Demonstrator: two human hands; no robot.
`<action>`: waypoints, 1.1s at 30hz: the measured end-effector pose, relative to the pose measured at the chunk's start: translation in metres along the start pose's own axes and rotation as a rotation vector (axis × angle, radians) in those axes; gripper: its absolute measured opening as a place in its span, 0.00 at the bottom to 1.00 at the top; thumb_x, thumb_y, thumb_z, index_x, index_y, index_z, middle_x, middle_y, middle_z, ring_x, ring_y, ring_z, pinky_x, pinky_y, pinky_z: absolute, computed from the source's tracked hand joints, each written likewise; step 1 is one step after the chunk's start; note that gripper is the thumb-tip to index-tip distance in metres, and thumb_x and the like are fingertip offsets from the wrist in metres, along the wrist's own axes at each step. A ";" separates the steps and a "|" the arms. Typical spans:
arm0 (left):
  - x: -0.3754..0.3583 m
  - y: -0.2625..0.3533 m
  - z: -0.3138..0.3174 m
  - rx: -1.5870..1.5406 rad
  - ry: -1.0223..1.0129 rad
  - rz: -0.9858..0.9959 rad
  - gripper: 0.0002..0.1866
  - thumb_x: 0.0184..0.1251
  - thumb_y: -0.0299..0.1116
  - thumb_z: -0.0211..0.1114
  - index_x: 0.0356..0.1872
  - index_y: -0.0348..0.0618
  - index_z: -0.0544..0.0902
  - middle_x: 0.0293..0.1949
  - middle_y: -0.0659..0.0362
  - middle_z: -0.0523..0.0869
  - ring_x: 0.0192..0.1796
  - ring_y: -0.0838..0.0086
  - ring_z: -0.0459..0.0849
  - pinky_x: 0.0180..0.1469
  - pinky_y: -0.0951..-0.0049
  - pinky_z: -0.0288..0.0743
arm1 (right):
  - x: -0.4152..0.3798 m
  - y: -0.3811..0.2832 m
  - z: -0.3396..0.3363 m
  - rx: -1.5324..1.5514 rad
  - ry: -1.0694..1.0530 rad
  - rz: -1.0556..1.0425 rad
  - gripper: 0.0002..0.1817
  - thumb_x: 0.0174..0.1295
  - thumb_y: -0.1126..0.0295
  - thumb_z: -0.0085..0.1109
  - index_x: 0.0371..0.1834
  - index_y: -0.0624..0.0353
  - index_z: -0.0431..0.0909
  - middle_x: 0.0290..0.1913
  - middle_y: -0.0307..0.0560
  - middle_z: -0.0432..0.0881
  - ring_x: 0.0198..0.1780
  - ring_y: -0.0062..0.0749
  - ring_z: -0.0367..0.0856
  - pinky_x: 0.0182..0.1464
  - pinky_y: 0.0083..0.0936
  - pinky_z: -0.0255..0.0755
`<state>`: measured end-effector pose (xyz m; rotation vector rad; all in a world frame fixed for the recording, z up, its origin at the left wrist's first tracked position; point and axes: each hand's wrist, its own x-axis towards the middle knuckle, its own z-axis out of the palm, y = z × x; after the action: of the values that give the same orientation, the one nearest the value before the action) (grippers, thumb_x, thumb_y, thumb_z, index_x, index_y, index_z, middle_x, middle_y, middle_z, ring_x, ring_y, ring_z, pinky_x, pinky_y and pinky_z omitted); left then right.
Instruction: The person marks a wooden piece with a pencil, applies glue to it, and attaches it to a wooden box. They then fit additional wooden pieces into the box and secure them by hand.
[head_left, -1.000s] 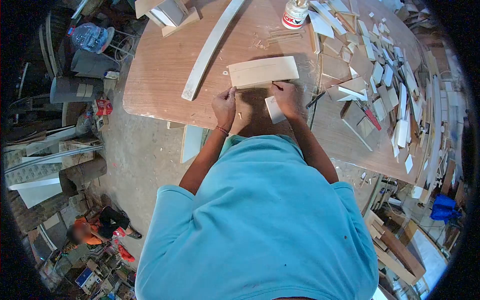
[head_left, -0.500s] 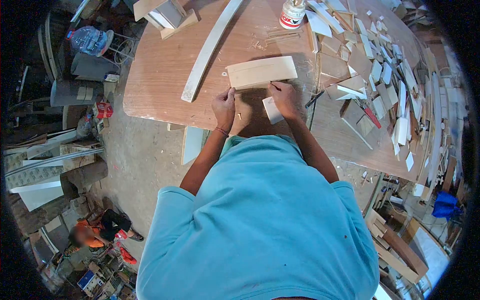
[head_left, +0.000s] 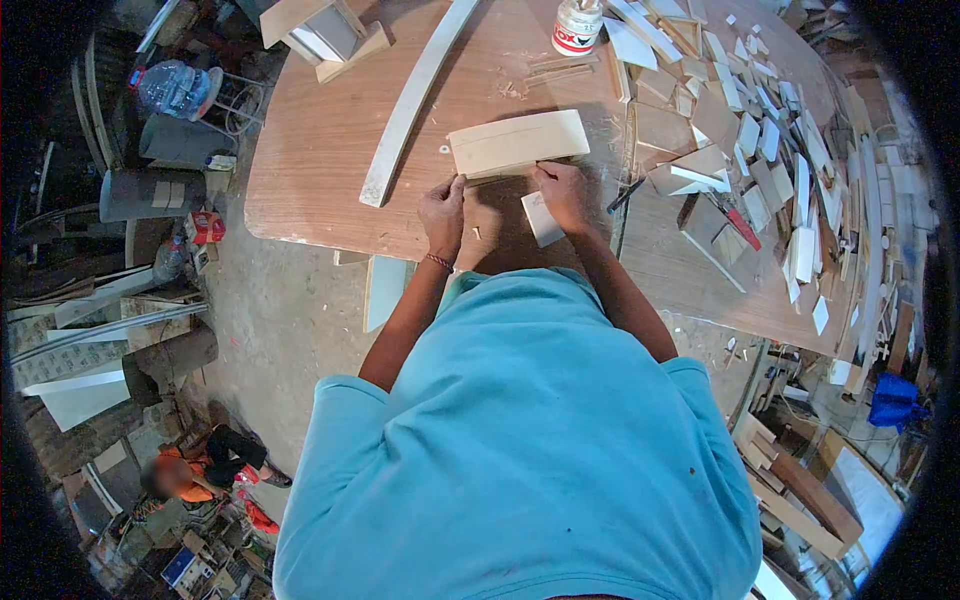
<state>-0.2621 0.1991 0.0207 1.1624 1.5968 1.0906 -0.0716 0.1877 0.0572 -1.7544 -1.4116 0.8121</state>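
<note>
A pale rectangular wooden board (head_left: 520, 142) with a faint line along it lies crosswise on the brown table in front of me. My left hand (head_left: 441, 212) is closed, thumb and finger pinching the board's near left corner. Toward the right end of the same near edge, my right hand (head_left: 562, 192) is also closed, with its fingertips at the edge. A small pale square piece (head_left: 542, 219) lies under my right wrist. Just right of that hand is a dark, slim tool (head_left: 625, 196).
A long white-faced strip (head_left: 412, 105) lies to the left, near a small wooden box-like assembly (head_left: 330, 38). A white jar (head_left: 577, 27) stands at the back. Offcuts (head_left: 715, 120) pile up on the right, with a red-handled tool (head_left: 742, 228). A person (head_left: 205, 470) sits low at left.
The view has shifted slightly, so the table things sit a little further left. Both hands keep their places at the board's near edge.
</note>
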 end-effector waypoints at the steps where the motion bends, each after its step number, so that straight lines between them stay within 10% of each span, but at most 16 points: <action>1: 0.000 -0.001 0.000 0.000 0.000 0.000 0.17 0.55 0.39 0.61 0.37 0.33 0.81 0.16 0.60 0.77 0.20 0.82 0.72 0.23 0.78 0.65 | 0.000 0.001 0.001 0.008 0.001 0.001 0.15 0.55 0.64 0.51 0.30 0.67 0.77 0.27 0.59 0.78 0.27 0.47 0.78 0.30 0.34 0.68; 25: 0.005 0.021 -0.007 0.109 -0.040 0.004 0.13 0.51 0.32 0.63 0.34 0.31 0.81 0.20 0.53 0.81 0.21 0.74 0.77 0.27 0.75 0.70 | -0.002 0.002 0.001 -0.017 0.031 0.001 0.15 0.54 0.60 0.53 0.35 0.62 0.79 0.29 0.56 0.79 0.30 0.44 0.79 0.33 0.30 0.70; 33: 0.006 0.052 -0.006 0.548 -0.160 0.677 0.21 0.50 0.22 0.53 0.48 0.54 0.77 0.52 0.49 0.68 0.53 0.57 0.66 0.55 0.68 0.63 | -0.005 -0.006 -0.003 -0.082 0.014 0.053 0.15 0.55 0.59 0.52 0.36 0.59 0.79 0.31 0.55 0.79 0.33 0.47 0.79 0.35 0.33 0.70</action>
<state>-0.2578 0.2133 0.0712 2.2094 1.4435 0.9357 -0.0728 0.1836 0.0638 -1.8628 -1.4123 0.7783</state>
